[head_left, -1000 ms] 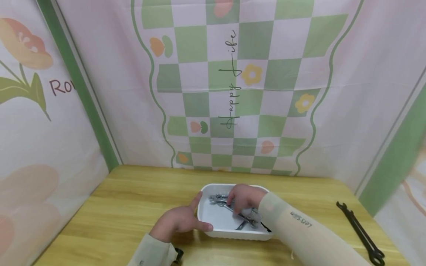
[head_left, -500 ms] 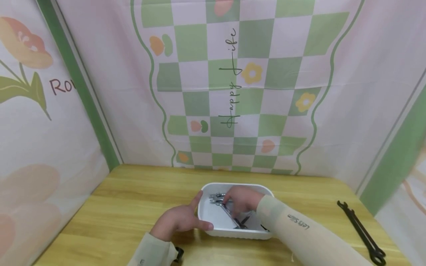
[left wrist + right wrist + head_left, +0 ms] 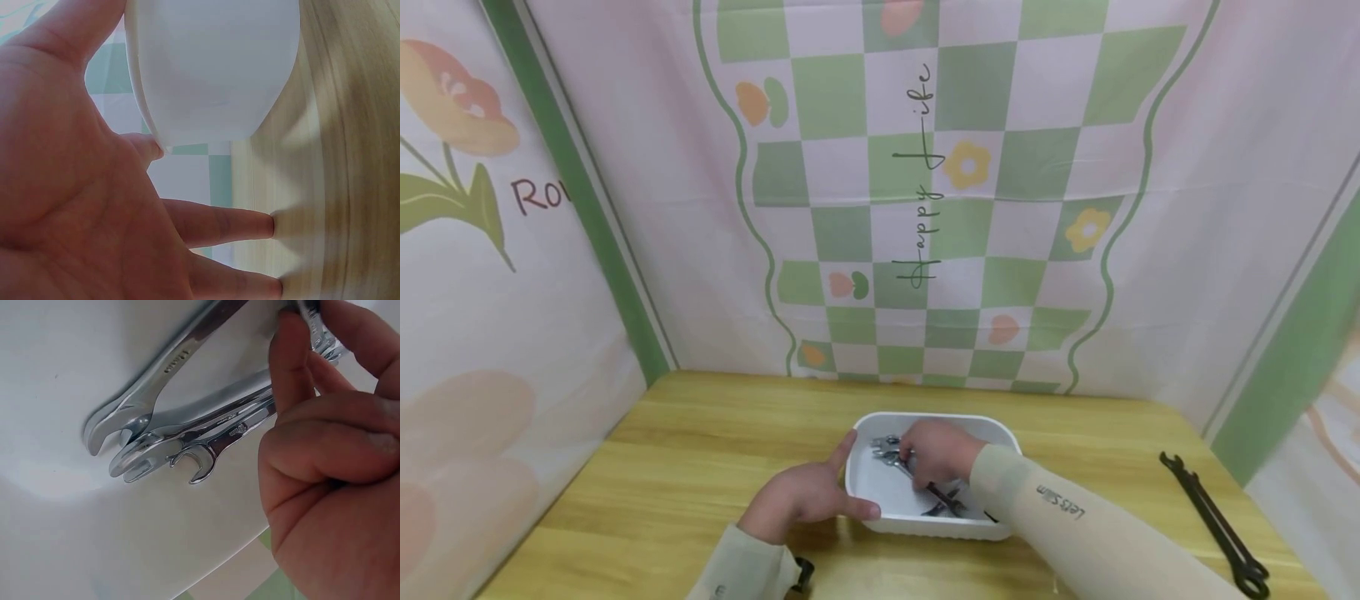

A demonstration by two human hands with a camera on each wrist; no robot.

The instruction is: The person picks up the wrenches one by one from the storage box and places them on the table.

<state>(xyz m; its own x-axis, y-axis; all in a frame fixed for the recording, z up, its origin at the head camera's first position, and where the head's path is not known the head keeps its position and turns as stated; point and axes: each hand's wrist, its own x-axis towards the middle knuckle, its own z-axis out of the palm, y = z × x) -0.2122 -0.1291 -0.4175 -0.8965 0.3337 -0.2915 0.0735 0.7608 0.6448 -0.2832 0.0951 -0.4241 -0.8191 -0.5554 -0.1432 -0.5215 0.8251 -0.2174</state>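
A white tray point(image 3: 958, 524) point(image 3: 212, 69) point(image 3: 50, 394) holds several silver wrenches point(image 3: 884, 451) point(image 3: 175, 359). My left hand point(image 3: 808, 500) point(image 3: 94, 181) rests against its left end with thumb and index finger spread on the rim; two other fingertips touch the table in the left wrist view. Inside the tray, my right hand point(image 3: 940, 454) point(image 3: 340, 462) pinches a silver wrench point(image 3: 312, 322) between thumb and index finger, its other fingers curled. Open jaws of three wrenches lie left of this hand in the right wrist view. Part of the pinched wrench is hidden by the fingers.
Two dark wrenches point(image 3: 1213, 521) lie side by side near the right edge of the wooden table point(image 3: 700, 450). Behind the table hangs a green and white checked cloth point(image 3: 895, 250). A small black object point(image 3: 803, 575) is by the left sleeve.
My right hand has moved a little to the left within the tray, and the wrenches beneath it lie differently near the front wall. My left hand has stayed at the rim.
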